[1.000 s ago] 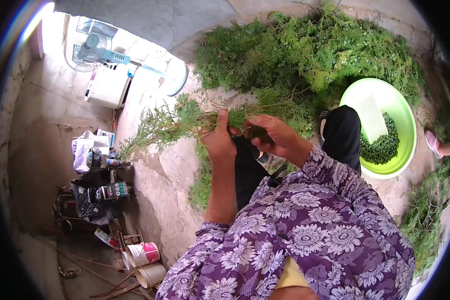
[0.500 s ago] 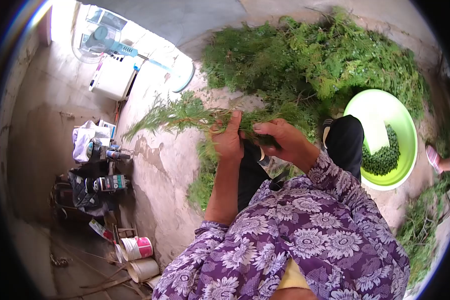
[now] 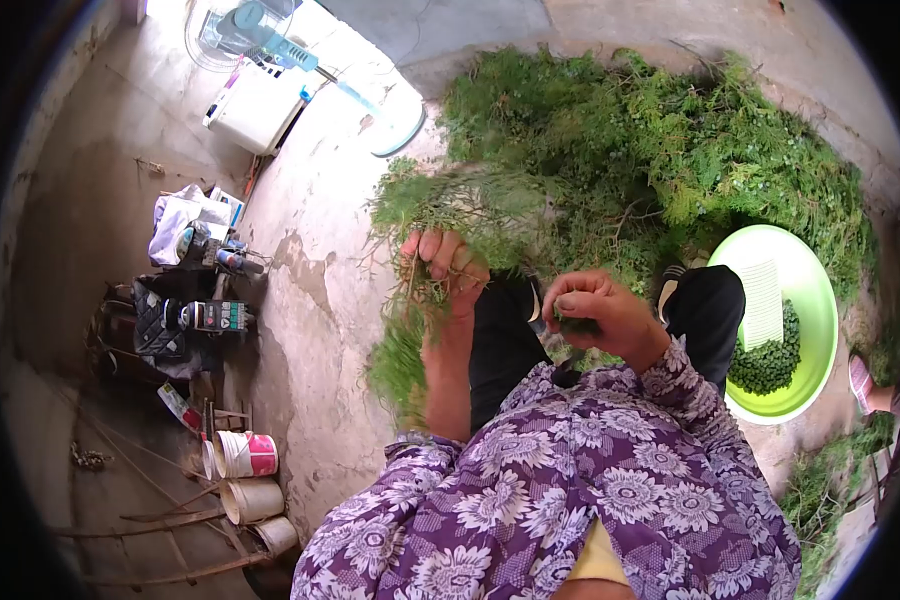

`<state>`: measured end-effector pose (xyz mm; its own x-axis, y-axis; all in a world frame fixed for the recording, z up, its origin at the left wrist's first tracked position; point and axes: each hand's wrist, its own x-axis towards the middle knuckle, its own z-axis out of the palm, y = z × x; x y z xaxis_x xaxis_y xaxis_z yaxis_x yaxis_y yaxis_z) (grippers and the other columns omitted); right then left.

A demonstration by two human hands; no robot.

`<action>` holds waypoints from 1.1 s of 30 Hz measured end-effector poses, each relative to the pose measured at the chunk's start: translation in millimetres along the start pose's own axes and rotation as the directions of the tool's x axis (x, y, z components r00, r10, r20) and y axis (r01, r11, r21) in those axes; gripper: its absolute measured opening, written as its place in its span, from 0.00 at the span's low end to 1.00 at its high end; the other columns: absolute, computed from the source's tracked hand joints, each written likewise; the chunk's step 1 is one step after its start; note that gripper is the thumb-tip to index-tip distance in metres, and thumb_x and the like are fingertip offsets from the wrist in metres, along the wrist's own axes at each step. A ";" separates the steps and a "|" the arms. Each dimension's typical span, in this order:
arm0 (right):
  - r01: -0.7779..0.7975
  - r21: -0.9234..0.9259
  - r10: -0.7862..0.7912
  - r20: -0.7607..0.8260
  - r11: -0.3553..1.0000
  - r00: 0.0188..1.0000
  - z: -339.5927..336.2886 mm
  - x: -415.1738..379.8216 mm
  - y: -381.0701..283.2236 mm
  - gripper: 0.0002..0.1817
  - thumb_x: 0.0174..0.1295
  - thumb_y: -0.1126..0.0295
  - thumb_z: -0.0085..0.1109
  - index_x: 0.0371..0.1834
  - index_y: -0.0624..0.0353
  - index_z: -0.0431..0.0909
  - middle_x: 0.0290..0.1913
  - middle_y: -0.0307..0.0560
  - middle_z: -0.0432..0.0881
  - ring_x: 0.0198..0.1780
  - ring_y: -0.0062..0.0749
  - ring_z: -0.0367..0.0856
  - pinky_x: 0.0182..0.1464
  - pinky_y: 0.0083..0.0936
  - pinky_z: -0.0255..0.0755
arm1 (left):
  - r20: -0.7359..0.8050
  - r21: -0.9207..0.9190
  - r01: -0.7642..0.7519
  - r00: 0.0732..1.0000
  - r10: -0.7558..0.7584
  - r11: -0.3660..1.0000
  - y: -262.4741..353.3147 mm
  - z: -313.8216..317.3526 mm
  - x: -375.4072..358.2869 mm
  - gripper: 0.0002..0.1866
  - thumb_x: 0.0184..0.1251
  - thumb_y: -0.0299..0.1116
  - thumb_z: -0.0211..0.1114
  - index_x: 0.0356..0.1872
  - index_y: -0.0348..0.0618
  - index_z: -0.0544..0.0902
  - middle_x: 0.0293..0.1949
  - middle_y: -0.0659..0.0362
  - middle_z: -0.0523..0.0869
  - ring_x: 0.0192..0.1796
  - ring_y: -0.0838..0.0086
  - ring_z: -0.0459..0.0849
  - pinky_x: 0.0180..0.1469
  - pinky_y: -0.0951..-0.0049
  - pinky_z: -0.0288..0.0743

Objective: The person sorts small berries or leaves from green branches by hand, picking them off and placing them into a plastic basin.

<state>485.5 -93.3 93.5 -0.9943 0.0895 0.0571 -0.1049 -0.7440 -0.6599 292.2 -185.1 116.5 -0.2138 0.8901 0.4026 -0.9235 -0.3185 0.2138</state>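
My left hand [image 3: 448,268] is closed round a feathery evergreen branch [image 3: 470,200], whose blurred sprays spread above the knuckles. To its right, apart from the branch, my right hand [image 3: 602,312] is curled with thumb and fingers together. A dark green clump [image 3: 576,325] shows inside its palm; the separate pieces are too small to make out. Beyond both hands lies a large heap of evergreen branches [image 3: 610,140]. Right of my knee stands a lime-green basin [image 3: 823,350] holding many small round green cones [image 3: 767,358] and a pale ridged board [image 3: 760,300].
More green sprays [image 3: 400,365] lie on the floor beside my left forearm. At the left are a fan [image 3: 355,100], a white box [image 3: 253,115], a dark vehicle [image 3: 170,320], several buckets [image 3: 245,455] and a wooden ladder [image 3: 160,525]. Another person's foot [image 3: 862,385] shows at the far right.
My right hand has parted from the branch and moved slightly right and down. My left hand has turned, swinging the branch from pointing left to upright and rightward. The view has shifted.
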 end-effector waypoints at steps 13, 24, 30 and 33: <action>-0.022 0.117 0.022 0.001 0.993 1.000 -10.0 9.2 18.5 0.09 0.59 0.68 0.48 0.32 0.63 0.74 0.26 0.44 0.76 0.14 0.15 0.63 0.15 0.11 0.55 | 0.037 -0.070 -0.058 0.997 0.060 0.996 8.1 4.4 -1.7 0.16 0.63 0.41 0.47 0.19 0.45 0.69 0.12 0.63 0.66 0.11 0.81 0.57 0.12 0.78 0.59; 0.131 0.551 0.000 -0.231 0.824 0.973 -25.6 14.5 15.0 0.12 0.61 0.63 0.46 0.35 0.62 0.71 0.31 0.47 0.74 0.20 0.22 0.70 0.17 0.14 0.62 | -0.595 0.461 -0.379 0.538 0.597 0.802 90.2 10.7 -30.9 0.10 0.63 0.41 0.46 0.28 0.49 0.71 0.18 0.66 0.67 0.16 0.79 0.60 0.17 0.79 0.58; 0.122 0.608 0.008 -0.207 0.785 0.978 -37.4 20.1 22.9 0.14 0.61 0.61 0.48 0.37 0.62 0.73 0.32 0.47 0.75 0.21 0.23 0.70 0.16 0.16 0.60 | -0.526 0.500 -0.379 0.582 0.620 0.779 113.3 -14.4 -68.7 0.07 0.62 0.37 0.48 0.27 0.49 0.69 0.17 0.65 0.66 0.18 0.79 0.61 0.17 0.79 0.57; 0.071 0.562 0.035 -0.176 0.824 0.984 -31.8 22.4 26.5 0.13 0.61 0.62 0.47 0.38 0.62 0.73 0.32 0.47 0.75 0.21 0.23 0.70 0.17 0.16 0.60 | -0.574 0.313 -0.454 0.609 0.547 0.834 92.0 -3.2 -50.7 0.12 0.65 0.41 0.45 0.26 0.47 0.70 0.17 0.64 0.66 0.18 0.79 0.61 0.18 0.80 0.56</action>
<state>460.9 -90.0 53.4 -0.9790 0.1784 -0.0989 -0.1663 -0.9789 -0.1191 217.0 -258.4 112.9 -0.8183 0.5552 -0.1487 -0.5735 -0.7718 0.2747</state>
